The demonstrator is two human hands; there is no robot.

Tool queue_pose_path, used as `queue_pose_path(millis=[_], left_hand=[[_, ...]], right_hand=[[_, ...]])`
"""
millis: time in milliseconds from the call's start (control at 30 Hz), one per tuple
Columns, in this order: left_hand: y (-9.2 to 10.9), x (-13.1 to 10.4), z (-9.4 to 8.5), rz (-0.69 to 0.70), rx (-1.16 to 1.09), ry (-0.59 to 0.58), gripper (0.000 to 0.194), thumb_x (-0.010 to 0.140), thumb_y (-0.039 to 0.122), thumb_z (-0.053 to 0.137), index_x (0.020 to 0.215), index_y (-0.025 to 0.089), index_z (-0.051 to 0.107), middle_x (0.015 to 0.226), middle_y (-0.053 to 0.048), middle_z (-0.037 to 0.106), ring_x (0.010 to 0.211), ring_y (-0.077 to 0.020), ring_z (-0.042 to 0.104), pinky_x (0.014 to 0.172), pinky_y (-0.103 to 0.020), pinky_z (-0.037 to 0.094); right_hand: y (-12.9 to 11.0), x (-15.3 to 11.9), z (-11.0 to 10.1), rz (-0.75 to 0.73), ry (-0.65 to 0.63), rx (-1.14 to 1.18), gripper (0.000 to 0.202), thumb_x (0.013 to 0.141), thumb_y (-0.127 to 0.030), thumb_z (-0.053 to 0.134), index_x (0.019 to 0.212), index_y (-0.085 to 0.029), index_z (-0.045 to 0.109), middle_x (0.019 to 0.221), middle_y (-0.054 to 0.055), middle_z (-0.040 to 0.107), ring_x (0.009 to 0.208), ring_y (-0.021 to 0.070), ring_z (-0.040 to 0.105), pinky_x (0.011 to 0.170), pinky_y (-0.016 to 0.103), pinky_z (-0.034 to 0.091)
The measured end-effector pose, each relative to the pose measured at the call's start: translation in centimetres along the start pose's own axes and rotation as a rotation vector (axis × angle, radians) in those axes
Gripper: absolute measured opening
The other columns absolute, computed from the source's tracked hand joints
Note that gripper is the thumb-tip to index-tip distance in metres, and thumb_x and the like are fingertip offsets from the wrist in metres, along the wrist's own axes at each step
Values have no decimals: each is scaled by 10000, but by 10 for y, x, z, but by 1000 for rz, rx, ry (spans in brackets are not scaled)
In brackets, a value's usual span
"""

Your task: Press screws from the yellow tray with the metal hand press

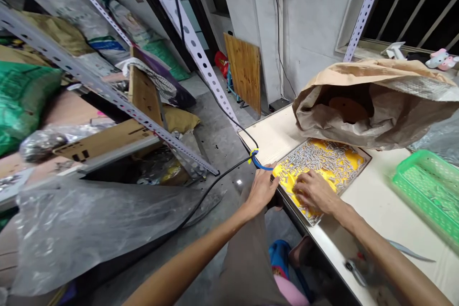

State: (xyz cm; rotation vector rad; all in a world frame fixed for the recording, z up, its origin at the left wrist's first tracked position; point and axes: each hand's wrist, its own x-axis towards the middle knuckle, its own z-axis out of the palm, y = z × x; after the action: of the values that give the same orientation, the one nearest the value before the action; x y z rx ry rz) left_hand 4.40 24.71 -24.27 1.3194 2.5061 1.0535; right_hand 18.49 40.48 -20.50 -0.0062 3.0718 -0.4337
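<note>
A shallow tray (353, 170) with a yellow bottom lies at the table's near edge, covered with many small silver screws (310, 157). My left hand (261, 187) is closed at the tray's left corner, its thumb and fingers against the rim. Beside those fingers a blue strip (258, 164) runs to a black cable wrapped with yellow tape (253, 154). Over the near part of the tray is my right hand (312, 192), fingers curled down among the screws. Its fingertips are hidden, so whatever they pinch cannot be made out.
Behind the tray stands an open brown paper sack (376, 105). A green plastic basket (405, 172) holding a few small pieces is on the right. A curved grey blade-like piece (412, 250) lies on the table (380, 201). The black cable (215, 181) hangs across at left, past a perforated metal post (195, 48).
</note>
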Motion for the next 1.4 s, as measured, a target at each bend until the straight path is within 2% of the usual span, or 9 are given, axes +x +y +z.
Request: queue_pose_path(millis=[133, 267, 433, 633, 833, 1000, 1167, 1233, 1400], left_hand=[[-1, -1, 2, -56, -53, -22, 444, 873, 219, 460, 1313, 177, 502, 1276, -111, 544, 1178, -241, 489, 1033, -443, 396], [-6, -4, 4, -36, -67, 5, 463, 875, 232, 462, 1334, 170, 472, 1280, -116, 543, 1187, -236, 485, 1040, -431, 389], [-6, -7, 6, -17, -34, 12, 469, 910, 261, 400, 1368, 167, 435, 1280, -122, 533, 1171, -238, 486, 1010, -420, 412], [1, -8, 1, -71, -21, -35, 470, 922, 284, 382, 1376, 177, 436, 1271, -112, 534, 1164, -232, 485, 999, -393, 426], [2, -8, -1, -103, -55, -56, 504, 923, 301, 378, 1411, 177, 388, 1327, -113, 507, 1186, -237, 466, 1017, -406, 411], [2, -8, -1, -105, -63, -54, 509, 921, 294, 379, 1415, 173, 379, 1335, -113, 508, 1185, -240, 470, 1024, -422, 402], [2, -8, -1, -97, -63, -47, 495, 917, 286, 394, 1402, 188, 397, 1337, -110, 513, 1191, -240, 480, 1027, -434, 402], [1, -8, -1, -98, -73, -46, 498, 917, 289, 398, 1399, 164, 400, 1345, -123, 508, 1200, -245, 479, 1034, -443, 397], [-1, -8, -2, -101, -138, -28, 510, 921, 304, 411, 1413, 172, 378, 1351, -121, 512, 1205, -237, 488, 1028, -430, 405]], right_hand=[[17, -3, -8, 158, 106, -170, 161, 878, -196, 526, 931, -217, 677, 1045, 80, 626, 938, 222, 476, 756, 336, 378], [1, 26, 0, 0, 157, -194, 220, 895, -264, 530, 1088, -282, 634, 1204, 45, 597, 1095, 246, 452, 848, 383, 378], [-1, 58, 16, -100, 150, -207, 191, 934, -307, 470, 1043, -273, 623, 1235, 15, 597, 1217, 235, 413, 944, 441, 328], [51, 24, 0, 55, 173, -321, 208, 927, -234, 460, 1080, -253, 601, 1276, 19, 584, 1227, 240, 414, 976, 448, 288], [93, -19, -23, 253, 166, -451, 228, 867, -189, 494, 1040, -253, 629, 1157, 57, 628, 1064, 248, 491, 817, 376, 391], [65, -15, -31, 263, 162, -398, 248, 884, -232, 490, 1089, -243, 629, 1193, 103, 592, 1044, 272, 483, 786, 392, 405], [12, 11, -6, -62, 20, -75, 203, 899, -233, 516, 1045, -290, 645, 1128, 45, 609, 1052, 199, 493, 842, 340, 384], [11, 10, 0, -75, 0, -36, 167, 905, -243, 510, 983, -271, 655, 1081, 40, 620, 1047, 192, 491, 855, 337, 373], [40, -6, -10, 94, 76, -106, 234, 928, -224, 426, 945, -234, 659, 965, 77, 622, 951, 215, 487, 801, 351, 380]])
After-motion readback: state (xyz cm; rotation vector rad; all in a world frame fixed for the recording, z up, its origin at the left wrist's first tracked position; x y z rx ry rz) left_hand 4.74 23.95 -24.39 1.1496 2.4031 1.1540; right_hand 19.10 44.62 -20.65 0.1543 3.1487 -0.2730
